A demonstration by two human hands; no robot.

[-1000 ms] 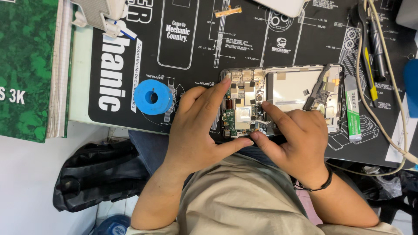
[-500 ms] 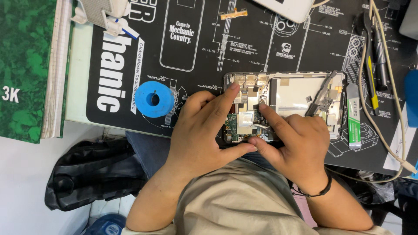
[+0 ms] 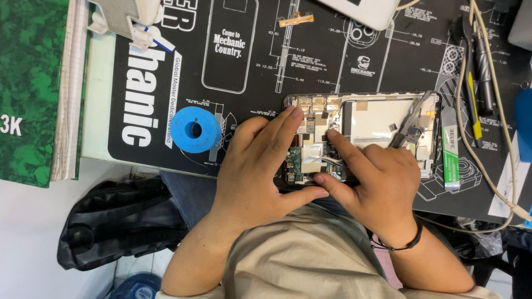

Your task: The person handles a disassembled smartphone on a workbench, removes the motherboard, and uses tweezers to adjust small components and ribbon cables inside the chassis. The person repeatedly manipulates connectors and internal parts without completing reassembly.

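An opened phone [image 3: 382, 119] with its back off lies on a black repair mat [image 3: 249, 111], its circuit board [image 3: 295, 160] bare. My left hand [image 3: 255, 166] grips the phone's left end, fingers reaching over the board to the far edge and thumb along the near edge. My right hand [image 3: 374, 180] rests on the phone's middle. Its index finger points at the board, and its thumb and fingers pinch thin metal tweezers [image 3: 331, 160] whose tips lie on the board.
A blue tape roll [image 3: 195, 129] sits on the mat left of the phone. A green-and-white strip [image 3: 450, 152], dark hand tools [image 3: 481, 72] and a beige cable [image 3: 487, 166] lie to the right. A green book [image 3: 27, 83] is at far left, a black bag [image 3: 111, 221] below the table edge.
The view has shifted slightly. Both hands stay on the phone in nearly the same pose, the right hand still pinching the tweezers over the board.
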